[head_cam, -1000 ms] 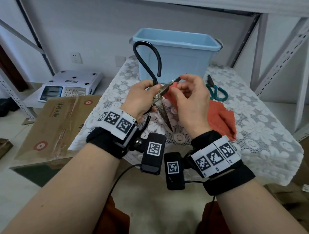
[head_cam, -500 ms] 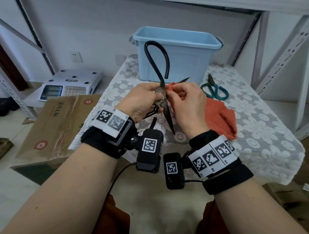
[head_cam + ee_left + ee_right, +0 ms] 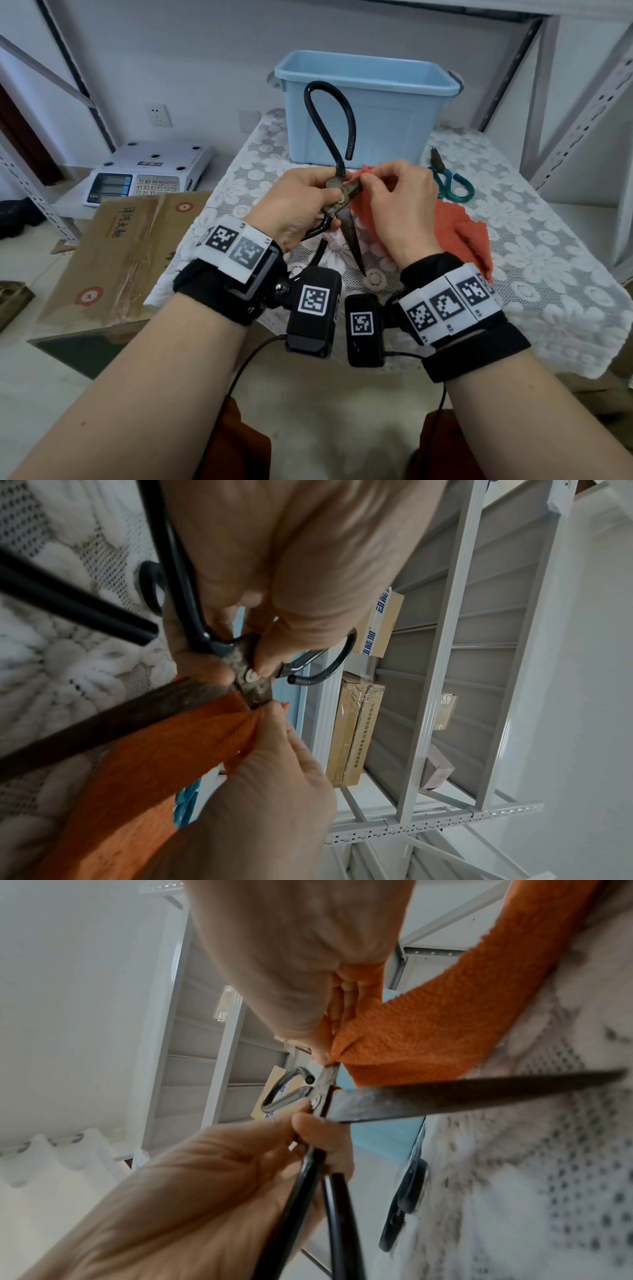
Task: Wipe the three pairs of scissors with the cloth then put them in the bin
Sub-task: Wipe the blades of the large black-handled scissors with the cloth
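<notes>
While left hand (image 3: 301, 202) grips rusty, loop-handled scissors (image 3: 349, 233) (blades spread) | right hand (image 3: 400, 205) fingers pinch nubby orange cloth (image 3: 459, 233) around one blade.

Both forearms reach forward, wrists close together; the left hand (image 3: 297, 202) grips (fingers curled); the right hand (image 3: 399, 205) pinches with fingertips.

A table covered with a white lace tablecloth (image 3: 534, 260) patterned in flowers carries the objects. At its far edge stands a light blue plastic bin (image 3: 363, 113), open at the top. To the right of the bin, a pair of teal-handled scissors (image 3: 448, 178) lies flat on the lace, blades pointing toward the far edge. Nearer, an orange cloth (image 3: 459, 236) rests crumpled on the tablecloth (its left end is lifted off the surface). A dark-handled pair of scissors (image 3: 404, 1204) also lies on the lace, seen blurred from the right wrist.
</notes>
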